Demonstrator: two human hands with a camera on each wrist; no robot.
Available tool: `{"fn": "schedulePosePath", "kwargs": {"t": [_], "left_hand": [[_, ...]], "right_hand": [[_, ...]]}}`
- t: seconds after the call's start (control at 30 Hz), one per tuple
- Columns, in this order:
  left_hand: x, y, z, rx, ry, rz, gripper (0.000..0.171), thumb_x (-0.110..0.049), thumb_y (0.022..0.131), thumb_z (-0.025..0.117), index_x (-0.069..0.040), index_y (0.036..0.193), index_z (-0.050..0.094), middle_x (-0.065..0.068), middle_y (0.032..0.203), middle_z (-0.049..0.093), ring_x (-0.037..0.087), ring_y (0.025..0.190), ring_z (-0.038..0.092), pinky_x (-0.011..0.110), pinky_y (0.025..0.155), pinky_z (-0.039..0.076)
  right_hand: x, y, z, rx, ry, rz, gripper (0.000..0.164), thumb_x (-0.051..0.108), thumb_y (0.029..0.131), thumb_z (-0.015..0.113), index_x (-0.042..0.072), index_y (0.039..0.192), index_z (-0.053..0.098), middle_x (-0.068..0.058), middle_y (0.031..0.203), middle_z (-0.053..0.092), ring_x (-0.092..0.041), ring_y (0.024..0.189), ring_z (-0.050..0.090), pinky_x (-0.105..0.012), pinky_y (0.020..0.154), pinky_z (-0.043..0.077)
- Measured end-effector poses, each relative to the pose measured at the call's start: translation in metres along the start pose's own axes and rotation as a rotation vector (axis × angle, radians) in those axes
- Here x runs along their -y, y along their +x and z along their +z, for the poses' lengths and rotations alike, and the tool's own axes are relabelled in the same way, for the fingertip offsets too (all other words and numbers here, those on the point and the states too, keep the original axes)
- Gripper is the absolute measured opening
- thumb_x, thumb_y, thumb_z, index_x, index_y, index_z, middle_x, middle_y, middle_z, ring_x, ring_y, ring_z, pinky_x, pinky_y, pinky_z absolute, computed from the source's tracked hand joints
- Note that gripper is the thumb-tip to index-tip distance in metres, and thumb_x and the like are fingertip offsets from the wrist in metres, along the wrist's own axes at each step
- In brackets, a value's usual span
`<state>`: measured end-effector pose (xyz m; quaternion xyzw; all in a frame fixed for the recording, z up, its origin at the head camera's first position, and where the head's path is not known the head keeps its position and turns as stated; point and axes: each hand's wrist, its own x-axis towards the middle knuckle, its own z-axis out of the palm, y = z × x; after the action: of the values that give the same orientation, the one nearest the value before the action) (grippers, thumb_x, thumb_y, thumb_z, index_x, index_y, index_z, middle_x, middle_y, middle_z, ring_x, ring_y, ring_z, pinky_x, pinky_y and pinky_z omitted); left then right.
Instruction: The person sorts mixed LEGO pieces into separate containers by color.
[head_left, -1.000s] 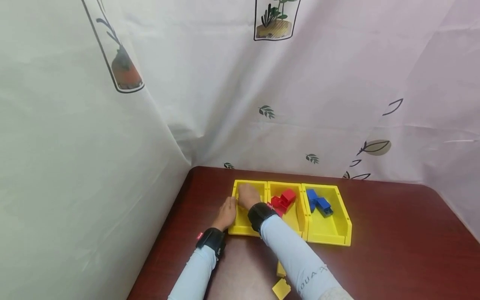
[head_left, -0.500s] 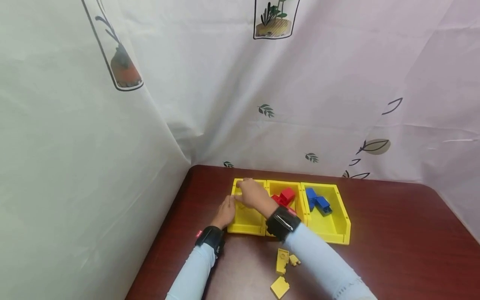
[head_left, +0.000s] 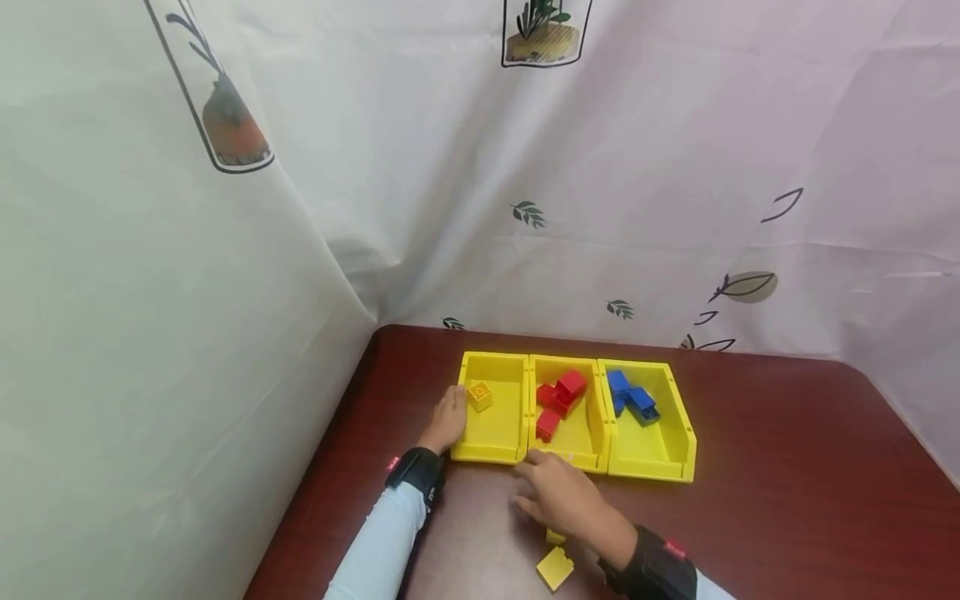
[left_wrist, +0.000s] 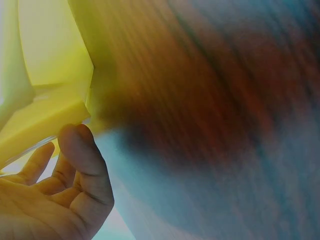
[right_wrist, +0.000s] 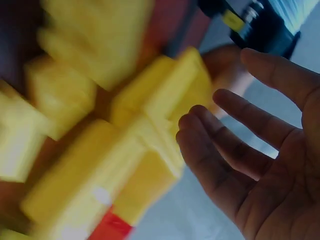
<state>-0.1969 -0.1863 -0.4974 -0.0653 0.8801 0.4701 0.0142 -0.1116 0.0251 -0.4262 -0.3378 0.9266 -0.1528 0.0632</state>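
My left hand [head_left: 444, 418] rests against the outer left wall of the left yellow bin [head_left: 498, 446], its fingers loosely bent along the side. Inside that bin lies one yellow toy brick [head_left: 480, 395]. Just in front of the bins, my right hand [head_left: 562, 493] hovers over the table, fingers spread and holding nothing. Beneath it a yellow brick [head_left: 556, 537] is partly covered. A second yellow brick [head_left: 555, 568] lies nearer me. In the right wrist view, loose yellow bricks [right_wrist: 60, 97] appear blurred beyond the relaxed fingers.
The middle bin [head_left: 581, 450] holds several red bricks [head_left: 568, 386]. Blue bricks [head_left: 642, 404] sit at the back left of the right bin [head_left: 652, 471]. All three bins stand side by side on the dark red table [head_left: 780, 450], with a white printed curtain [head_left: 420, 167] behind.
My right hand has come out of the left bin and swung toward me over the loose yellow bricks. A yellow brick now shows in that bin. My left hand stays at its wall.
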Motion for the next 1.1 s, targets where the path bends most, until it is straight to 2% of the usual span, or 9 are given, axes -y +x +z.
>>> {"fn": "schedulePosePath", "kwargs": {"t": [0.17, 0.3, 0.43, 0.53, 0.73, 0.87, 1.1], "left_hand": [[0.0, 0.001, -0.001, 0.011, -0.004, -0.022, 0.049, -0.035, 0.108, 0.025, 0.0, 0.135, 0.045, 0.024, 0.13, 0.054, 0.037, 0.114, 0.053, 0.055, 0.102, 0.039], [-0.001, 0.001, -0.001, 0.008, 0.006, -0.02, 0.049, -0.034, 0.108, 0.024, 0.0, 0.134, 0.046, 0.024, 0.129, 0.055, 0.036, 0.112, 0.054, 0.055, 0.101, 0.041], [-0.002, 0.001, -0.001, 0.006, 0.009, -0.024, 0.049, -0.035, 0.108, 0.024, 0.0, 0.136, 0.045, 0.024, 0.131, 0.054, 0.036, 0.113, 0.053, 0.055, 0.102, 0.04], [-0.002, 0.001, -0.001, 0.016, 0.003, -0.042, 0.05, -0.036, 0.108, 0.024, -0.001, 0.138, 0.044, 0.023, 0.131, 0.054, 0.035, 0.113, 0.053, 0.055, 0.103, 0.039], [0.002, 0.002, 0.0, 0.018, 0.01, -0.067, 0.05, -0.038, 0.108, 0.024, -0.003, 0.138, 0.044, 0.02, 0.129, 0.055, 0.033, 0.109, 0.053, 0.054, 0.101, 0.04], [0.003, 0.001, 0.0, 0.009, 0.01, -0.04, 0.05, -0.036, 0.108, 0.024, -0.001, 0.136, 0.045, 0.022, 0.129, 0.055, 0.035, 0.11, 0.054, 0.054, 0.1, 0.041], [0.0, 0.0, -0.001, -0.007, -0.01, 0.006, 0.045, -0.031, 0.108, 0.024, 0.001, 0.13, 0.047, 0.026, 0.126, 0.055, 0.038, 0.109, 0.055, 0.056, 0.098, 0.041]], "right_hand": [[-0.008, -0.029, 0.023, 0.002, -0.018, 0.042, 0.028, 0.028, 0.08, 0.08, 0.011, 0.102, 0.072, -0.002, 0.098, 0.064, -0.021, 0.088, 0.063, -0.035, 0.07, 0.053], [-0.01, -0.044, 0.033, 0.025, -0.013, 0.07, 0.024, 0.024, 0.081, 0.079, 0.014, 0.101, 0.071, 0.0, 0.099, 0.061, -0.02, 0.09, 0.061, -0.034, 0.071, 0.052], [-0.013, -0.052, 0.042, -0.032, 0.01, 0.063, 0.013, 0.014, 0.082, 0.077, 0.013, 0.094, 0.072, 0.001, 0.094, 0.059, -0.017, 0.085, 0.06, -0.03, 0.069, 0.051], [-0.015, -0.055, 0.047, -0.075, 0.024, 0.065, 0.01, 0.01, 0.081, 0.076, 0.012, 0.091, 0.073, 0.001, 0.091, 0.06, -0.017, 0.083, 0.061, -0.03, 0.069, 0.052], [-0.017, -0.051, 0.047, -0.043, 0.041, 0.081, 0.008, 0.01, 0.081, 0.076, 0.011, 0.089, 0.074, 0.002, 0.088, 0.062, -0.015, 0.082, 0.062, -0.027, 0.066, 0.051], [-0.018, -0.049, 0.045, -0.017, 0.04, 0.082, 0.008, 0.01, 0.08, 0.077, 0.012, 0.088, 0.075, 0.003, 0.086, 0.062, -0.012, 0.08, 0.061, -0.026, 0.064, 0.05], [-0.019, -0.049, 0.042, -0.022, 0.053, 0.05, 0.008, 0.01, 0.08, 0.078, 0.011, 0.087, 0.075, 0.005, 0.083, 0.06, -0.008, 0.075, 0.059, -0.022, 0.061, 0.047]]}}
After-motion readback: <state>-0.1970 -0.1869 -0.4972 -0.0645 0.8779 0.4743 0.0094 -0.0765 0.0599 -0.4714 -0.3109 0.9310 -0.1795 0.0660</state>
